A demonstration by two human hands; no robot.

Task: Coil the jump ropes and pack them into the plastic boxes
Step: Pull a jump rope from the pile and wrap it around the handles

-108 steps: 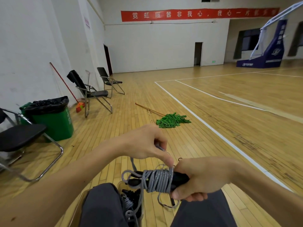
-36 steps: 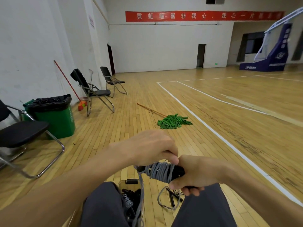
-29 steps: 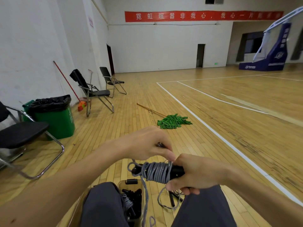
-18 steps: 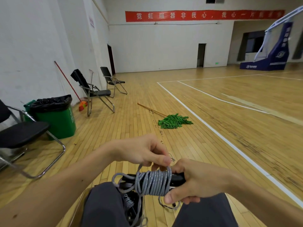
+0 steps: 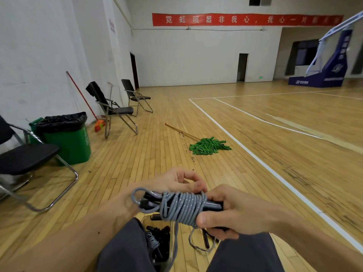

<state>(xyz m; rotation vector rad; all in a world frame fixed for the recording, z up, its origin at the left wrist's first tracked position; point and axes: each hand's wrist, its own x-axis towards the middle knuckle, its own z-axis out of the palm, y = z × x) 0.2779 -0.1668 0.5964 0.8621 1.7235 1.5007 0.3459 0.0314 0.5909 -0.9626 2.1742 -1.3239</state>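
Note:
A grey jump rope (image 5: 183,208) is wound in many turns around its black handles, held above my knees. My right hand (image 5: 225,213) grips the handles' right end, thumb pressed against the coil. My left hand (image 5: 179,182) sits just behind the coil and pinches the rope's strand at its top. A loose tail hangs down from the bundle. Below, between my legs, a clear plastic box (image 5: 157,244) on the floor holds coiled ropes with black handles. Another jump rope (image 5: 205,241) lies loose on the floor to the right of the box.
A green mop (image 5: 208,147) lies on the wooden floor ahead. A green bin (image 5: 66,140) and black folding chairs (image 5: 25,160) stand along the left wall, a broom leaning there. A blue basketball stand (image 5: 330,71) is far right.
My left hand has kept circling the handles, laying more turns of rope; the coil is thicker and the hanging tail shorter. The right hand has held the handles steady.

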